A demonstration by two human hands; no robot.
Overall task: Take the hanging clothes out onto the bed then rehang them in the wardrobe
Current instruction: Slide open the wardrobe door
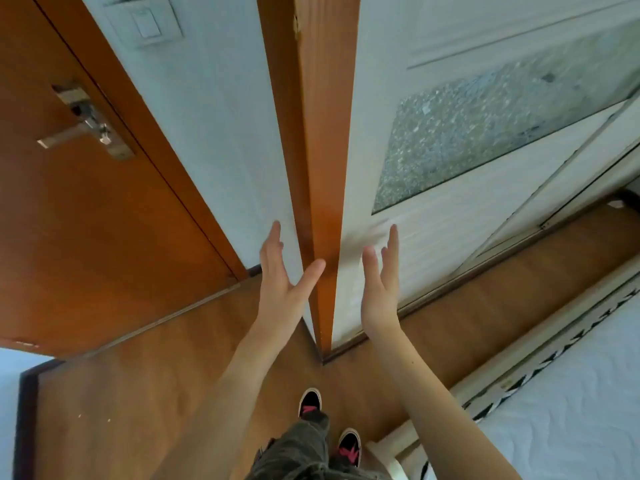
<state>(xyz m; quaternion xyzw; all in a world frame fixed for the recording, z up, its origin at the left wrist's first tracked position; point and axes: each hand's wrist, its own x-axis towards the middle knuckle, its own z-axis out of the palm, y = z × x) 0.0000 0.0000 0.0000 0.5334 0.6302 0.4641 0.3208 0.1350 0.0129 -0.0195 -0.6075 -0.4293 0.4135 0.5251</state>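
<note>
The wardrobe (381,98) stands straight ahead, its white sliding door (415,230) drawn across the front, so whatever hangs inside is hidden. A frosted glass pane (485,133) is set into that door, and the wardrobe's orange wooden side panel (322,150) forms its near left edge. The bed (571,410), covered by a white sheet, fills the lower right corner, with a black-and-white patterned strip along its edge facing the wardrobe. Both hands are raised in front of the wardrobe's near corner, holding nothing. The left hand (280,285) has straight fingers and a spread thumb that crosses the wooden panel; the right hand (381,285) has straight fingers pointing up in front of the white door's lower edge. Whether either hand touches the wardrobe cannot be told. Left of the wooden panel is a pale wall (207,133) with a light switch (147,22) near the top, and beyond it an orange room door (86,220) with a metal lever handle (69,133). Below, the wooden floor (173,375) runs between wardrobe and bed, and the person's black-and-pink shoes (310,403) and dark trousers (298,452) show at the bottom edge.
</note>
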